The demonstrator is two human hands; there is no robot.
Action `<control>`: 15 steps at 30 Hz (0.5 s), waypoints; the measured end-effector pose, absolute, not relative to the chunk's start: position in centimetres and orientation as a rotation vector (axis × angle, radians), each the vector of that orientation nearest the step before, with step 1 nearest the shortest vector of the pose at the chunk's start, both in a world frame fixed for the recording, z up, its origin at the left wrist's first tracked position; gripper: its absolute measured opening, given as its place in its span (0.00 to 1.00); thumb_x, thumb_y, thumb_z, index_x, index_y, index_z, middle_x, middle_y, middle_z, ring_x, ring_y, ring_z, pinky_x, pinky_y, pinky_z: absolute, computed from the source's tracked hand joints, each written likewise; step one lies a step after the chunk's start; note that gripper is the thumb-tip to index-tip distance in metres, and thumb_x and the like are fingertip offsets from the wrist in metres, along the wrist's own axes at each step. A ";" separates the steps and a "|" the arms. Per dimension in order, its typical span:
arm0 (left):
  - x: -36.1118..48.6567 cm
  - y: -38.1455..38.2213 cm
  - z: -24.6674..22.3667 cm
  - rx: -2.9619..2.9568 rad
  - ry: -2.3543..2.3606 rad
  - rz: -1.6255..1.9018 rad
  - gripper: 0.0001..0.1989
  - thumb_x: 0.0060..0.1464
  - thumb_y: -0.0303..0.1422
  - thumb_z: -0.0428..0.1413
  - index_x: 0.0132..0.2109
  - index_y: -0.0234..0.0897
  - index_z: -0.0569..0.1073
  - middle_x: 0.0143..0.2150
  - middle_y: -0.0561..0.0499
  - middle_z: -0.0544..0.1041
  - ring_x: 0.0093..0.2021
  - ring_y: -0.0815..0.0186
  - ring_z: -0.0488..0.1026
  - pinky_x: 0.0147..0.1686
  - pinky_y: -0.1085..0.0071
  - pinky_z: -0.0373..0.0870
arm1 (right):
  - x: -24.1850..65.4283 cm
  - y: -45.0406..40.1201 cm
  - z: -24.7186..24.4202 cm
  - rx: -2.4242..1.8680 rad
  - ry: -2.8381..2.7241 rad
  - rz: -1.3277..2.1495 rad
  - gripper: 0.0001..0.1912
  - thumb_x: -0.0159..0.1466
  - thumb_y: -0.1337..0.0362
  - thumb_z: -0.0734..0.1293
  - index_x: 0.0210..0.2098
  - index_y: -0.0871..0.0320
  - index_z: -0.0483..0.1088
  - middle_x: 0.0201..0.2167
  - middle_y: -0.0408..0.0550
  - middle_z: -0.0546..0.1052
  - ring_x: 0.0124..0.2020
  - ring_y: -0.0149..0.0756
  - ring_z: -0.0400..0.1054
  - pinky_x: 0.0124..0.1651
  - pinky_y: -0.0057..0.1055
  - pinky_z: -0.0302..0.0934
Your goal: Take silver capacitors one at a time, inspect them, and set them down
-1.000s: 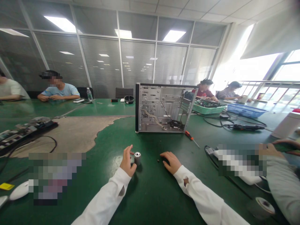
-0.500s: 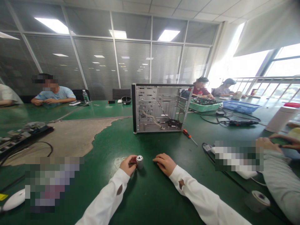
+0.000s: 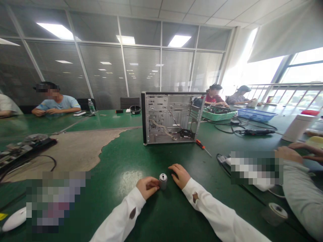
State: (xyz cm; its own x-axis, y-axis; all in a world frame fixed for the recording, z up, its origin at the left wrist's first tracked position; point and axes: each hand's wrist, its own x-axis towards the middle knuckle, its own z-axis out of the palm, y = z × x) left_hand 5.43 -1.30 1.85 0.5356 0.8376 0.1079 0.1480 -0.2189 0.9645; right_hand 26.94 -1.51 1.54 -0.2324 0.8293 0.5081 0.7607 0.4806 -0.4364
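On a green surface [image 3: 126, 215], a small metal cylinder [image 3: 163, 182] now stands closer to the loosely open right hand [image 3: 180, 176], within both hands' reach, the left hand's [image 3: 146, 187] curled fingers touching its side, grip unclear.

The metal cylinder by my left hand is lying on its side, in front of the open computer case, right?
Not quite: the head view shows the metal cylinder standing upright, not on its side. It is by your left hand, in front of the open computer case.
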 end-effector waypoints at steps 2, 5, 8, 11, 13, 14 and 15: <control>5.9 -1.9 2.1 1.804 0.783 0.748 0.11 0.40 0.29 0.53 0.35 0.33 0.70 0.32 0.48 0.74 0.32 0.66 0.72 0.33 0.71 0.68 | 26.7 -2.4 2.2 -1.269 -1.920 0.161 0.26 0.42 0.78 0.54 0.40 0.56 0.62 0.39 0.49 0.65 0.42 0.37 0.58 0.45 0.37 0.54; 6.5 -2.6 2.6 2.067 0.684 0.677 0.13 0.40 0.28 0.52 0.37 0.36 0.72 0.37 0.48 0.74 0.36 0.65 0.70 0.31 0.72 0.67 | 25.6 -4.6 3.5 -1.145 -1.871 0.335 0.32 0.37 0.77 0.52 0.42 0.56 0.60 0.42 0.48 0.64 0.45 0.37 0.57 0.45 0.35 0.55; 6.8 -2.9 2.8 2.209 0.587 0.655 0.13 0.39 0.29 0.53 0.37 0.37 0.72 0.39 0.49 0.74 0.39 0.63 0.69 0.36 0.71 0.65 | 24.3 -6.6 4.5 -1.026 -1.928 0.481 0.33 0.38 0.76 0.54 0.46 0.57 0.56 0.44 0.48 0.63 0.46 0.38 0.56 0.48 0.35 0.53; 6.9 -2.9 2.9 2.250 0.616 0.627 0.12 0.40 0.29 0.52 0.36 0.37 0.72 0.34 0.49 0.74 0.36 0.64 0.69 0.35 0.72 0.65 | 23.9 -8.1 5.2 -1.041 -1.923 0.503 0.29 0.43 0.75 0.57 0.45 0.57 0.56 0.42 0.49 0.64 0.44 0.37 0.58 0.47 0.34 0.53; 6.9 -2.8 3.1 2.251 0.663 0.601 0.11 0.39 0.28 0.52 0.35 0.37 0.72 0.32 0.50 0.74 0.33 0.65 0.69 0.32 0.73 0.64 | 24.4 -9.1 5.2 -1.122 -1.895 0.510 0.25 0.46 0.74 0.57 0.44 0.56 0.57 0.40 0.48 0.65 0.43 0.36 0.60 0.45 0.33 0.55; 6.9 -2.8 3.1 2.247 0.684 0.595 0.11 0.39 0.28 0.52 0.34 0.37 0.72 0.31 0.50 0.74 0.33 0.66 0.69 0.31 0.74 0.64 | 25.0 -9.9 5.0 -1.165 -1.884 0.510 0.24 0.47 0.73 0.58 0.44 0.55 0.58 0.40 0.48 0.65 0.42 0.36 0.60 0.45 0.32 0.56; 6.9 -2.8 3.2 2.240 0.701 0.594 0.11 0.39 0.27 0.51 0.34 0.37 0.73 0.31 0.50 0.74 0.33 0.66 0.69 0.30 0.74 0.64 | 25.8 -10.7 4.7 -1.204 -1.874 0.501 0.23 0.48 0.72 0.58 0.44 0.55 0.58 0.40 0.49 0.65 0.43 0.37 0.60 0.45 0.33 0.56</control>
State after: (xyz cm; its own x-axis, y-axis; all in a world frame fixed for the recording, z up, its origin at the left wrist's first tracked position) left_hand 6.87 -2.80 3.19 0.7478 0.6310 0.2065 0.3073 -0.6047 0.7348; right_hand 25.76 -10.71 4.73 -0.1940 0.8817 0.4300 0.5498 0.4607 -0.6967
